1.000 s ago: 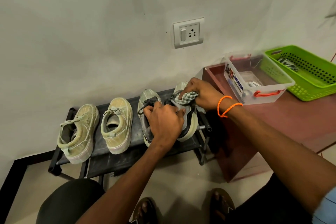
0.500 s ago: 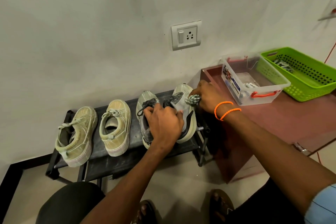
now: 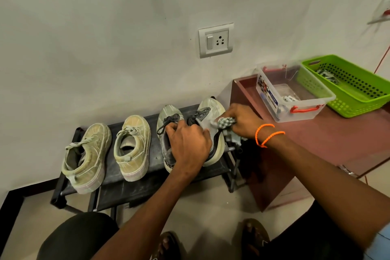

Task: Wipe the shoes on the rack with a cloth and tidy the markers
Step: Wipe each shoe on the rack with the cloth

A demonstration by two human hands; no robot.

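A low black shoe rack (image 3: 154, 150) against the wall carries two beige sneakers (image 3: 87, 154) (image 3: 133, 145) on the left and two grey sneakers on the right. My left hand (image 3: 187, 143) grips the rightmost grey sneaker (image 3: 211, 110) at its collar and also covers the heel of the other grey sneaker (image 3: 166, 118). My right hand (image 3: 242, 121) presses a bunched checked cloth (image 3: 225, 122) against that shoe's right side. A clear plastic box (image 3: 295, 95) on the red table holds a marker or two.
A dark red table (image 3: 337, 139) stands right of the rack, with a green perforated basket (image 3: 348, 86) behind the clear box. A wall socket (image 3: 216, 40) sits above the rack. My knee and sandalled feet are at the bottom edge.
My right hand with the cloth has slid from the shoe's tongue toward its right side and back a little. My left hand keeps its hold on the shoe.
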